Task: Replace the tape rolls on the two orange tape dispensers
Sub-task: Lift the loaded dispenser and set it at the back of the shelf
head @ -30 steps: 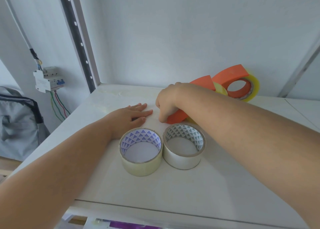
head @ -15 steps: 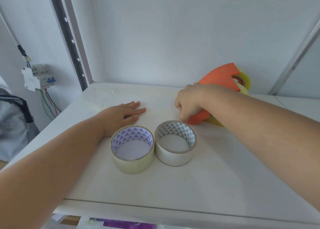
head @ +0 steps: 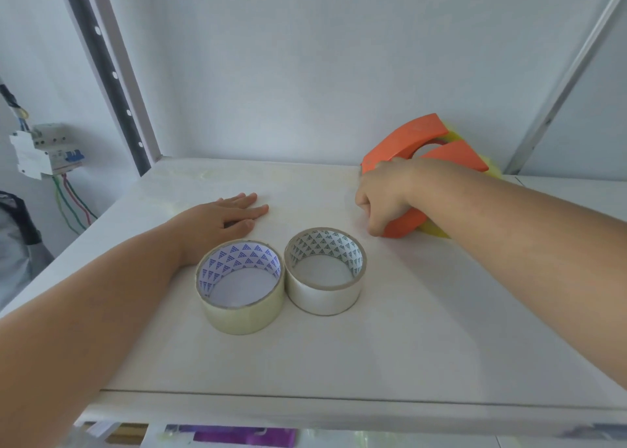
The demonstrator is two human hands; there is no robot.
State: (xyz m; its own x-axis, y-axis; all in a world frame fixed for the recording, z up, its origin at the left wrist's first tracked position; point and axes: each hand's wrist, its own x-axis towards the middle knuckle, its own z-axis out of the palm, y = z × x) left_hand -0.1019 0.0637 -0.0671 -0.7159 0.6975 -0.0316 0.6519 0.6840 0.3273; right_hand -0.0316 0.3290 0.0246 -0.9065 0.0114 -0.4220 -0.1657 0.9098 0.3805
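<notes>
Two orange tape dispensers sit at the back right of the white shelf. My right hand point(head: 385, 198) is closed around the near dispenser point(head: 407, 223), whose yellowish tape roll point(head: 436, 230) peeks out beneath my forearm. The far dispenser point(head: 407, 138) stands just behind it near the wall. Two fresh tape rolls lie flat side by side in the middle: a yellowish clear one point(head: 241, 286) on the left and a whiter one point(head: 324, 271) on the right. My left hand point(head: 222, 218) rests palm down on the shelf behind the left roll, holding nothing.
The white shelf point(head: 339, 356) ends at a front edge close to me. A perforated metal upright point(head: 112, 74) stands at the back left and another post point(head: 556, 84) at the back right. A circuit breaker with coloured wires point(head: 44, 150) hangs on the left wall.
My right hand has dragged the near dispenser to the right, toward the far dispenser. My left hand and the two loose rolls have stayed in place.
</notes>
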